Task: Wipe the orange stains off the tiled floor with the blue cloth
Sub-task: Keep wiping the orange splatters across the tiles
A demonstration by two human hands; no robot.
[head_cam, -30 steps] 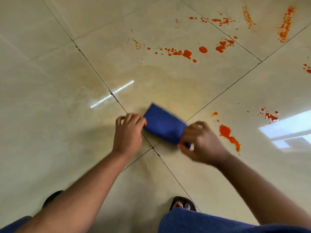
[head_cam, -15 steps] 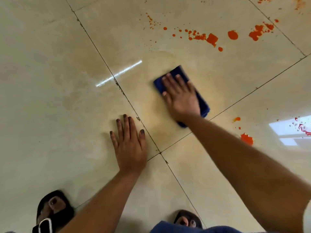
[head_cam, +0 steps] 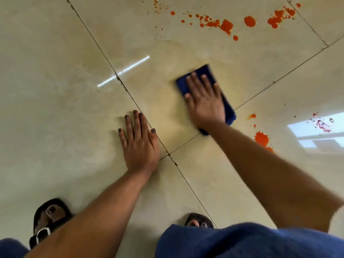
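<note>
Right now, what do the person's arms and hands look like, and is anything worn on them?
Both forearms are bare: no sleeves, watch or bracelet show. The left hand has dark polish on its nails, with no rings visible. The right hand wears no glove or ring either; its nails are too blurred to judge. Blue clothing shows at the bottom edge, and dark sandals on the feet.

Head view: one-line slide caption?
Right hand presses blue cloth flat on tiled floor; left hand braces; orange stains remain beyond.
</note>
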